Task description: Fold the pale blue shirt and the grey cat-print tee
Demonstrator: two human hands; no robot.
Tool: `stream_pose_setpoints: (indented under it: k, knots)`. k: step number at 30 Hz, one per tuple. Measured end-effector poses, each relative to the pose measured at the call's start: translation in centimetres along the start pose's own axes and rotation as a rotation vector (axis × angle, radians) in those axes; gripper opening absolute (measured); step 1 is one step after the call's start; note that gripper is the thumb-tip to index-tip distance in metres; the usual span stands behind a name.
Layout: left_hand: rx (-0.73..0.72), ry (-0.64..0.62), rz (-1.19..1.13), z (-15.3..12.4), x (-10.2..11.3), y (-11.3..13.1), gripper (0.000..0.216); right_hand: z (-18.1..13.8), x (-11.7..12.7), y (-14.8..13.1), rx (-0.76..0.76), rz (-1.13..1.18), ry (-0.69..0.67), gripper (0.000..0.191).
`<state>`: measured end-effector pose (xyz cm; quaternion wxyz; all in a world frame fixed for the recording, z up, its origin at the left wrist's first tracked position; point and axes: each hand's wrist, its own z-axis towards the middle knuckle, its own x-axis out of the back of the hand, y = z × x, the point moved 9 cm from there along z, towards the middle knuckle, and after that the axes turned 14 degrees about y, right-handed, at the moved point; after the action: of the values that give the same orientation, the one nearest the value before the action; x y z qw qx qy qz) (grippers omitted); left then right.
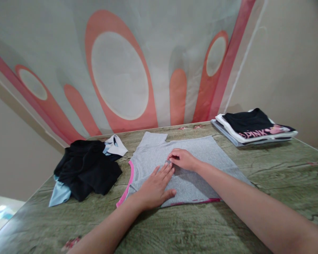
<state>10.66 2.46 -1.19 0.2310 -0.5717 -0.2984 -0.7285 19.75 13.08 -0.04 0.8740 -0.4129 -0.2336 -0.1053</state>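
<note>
A grey T-shirt (193,151) with pink trim lies spread on the green patterned table (281,169), its neck edge toward the left. My left hand (155,188) rests flat on its near part, fingers stretched out and together, palm down. Just beyond it my right hand (182,158) lies on the shirt's middle, fingers curled and pinching a small fold of the grey cloth close to my left fingertips.
A crumpled pile of black and light-blue clothes (87,169) lies at the left of the table. A stack of folded clothes (254,128), black with pink lettering on top, sits at the far right. A wall hanging with orange ovals (122,74) rises behind the table.
</note>
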Motion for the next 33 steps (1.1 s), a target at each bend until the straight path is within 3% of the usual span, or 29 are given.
stream_pose_setpoints:
  k: [3, 7, 9, 16, 19, 22, 23, 25, 28, 33]
  knots:
    - [0.031, 0.097, -0.086, 0.1, 1.0, -0.2, 0.072, 0.0, 0.1, -0.2, 0.010, -0.004, -0.004, 0.018]
    - [0.211, 0.298, -0.140, 0.0, 2.7, -2.8, 0.062, 0.0, 0.1, -0.6, 0.034, -0.002, -0.023, 0.019]
    - [0.242, 0.307, -0.098, -0.2, 2.6, -3.7, 0.058, 0.1, 0.1, -0.5, 0.034, 0.002, -0.022, 0.019]
    - [0.137, 0.080, 0.081, -0.4, 0.0, -2.8, 0.072, 0.0, -0.1, -0.1, 0.032, 0.026, -0.038, 0.037]
    - [0.156, 0.081, 0.092, -0.3, 1.2, -2.2, 0.071, 0.0, 0.0, -0.6, 0.054, 0.030, -0.054, 0.038]
    - [0.188, 0.125, 0.118, -0.6, 4.3, -1.4, 0.059, -0.1, -0.1, -1.4, 0.118, 0.021, -0.095, 0.040]
    - [0.208, 0.098, 0.122, -0.9, 5.1, -1.2, 0.050, -0.2, -0.2, -1.6, 0.142, 0.016, -0.106, 0.039]
    - [0.246, -0.075, 0.113, -2.0, 5.3, -0.9, 0.037, -0.3, -0.3, -1.9, 0.171, 0.007, -0.116, 0.036]
    - [0.263, -0.278, 0.095, -3.7, 4.9, -0.3, 0.036, -0.3, -0.4, -1.8, 0.169, -0.003, -0.111, 0.031]
    - [0.240, -0.302, 0.084, -3.9, 4.8, 0.1, 0.028, -0.4, -0.6, -1.7, 0.167, -0.030, -0.117, 0.033]
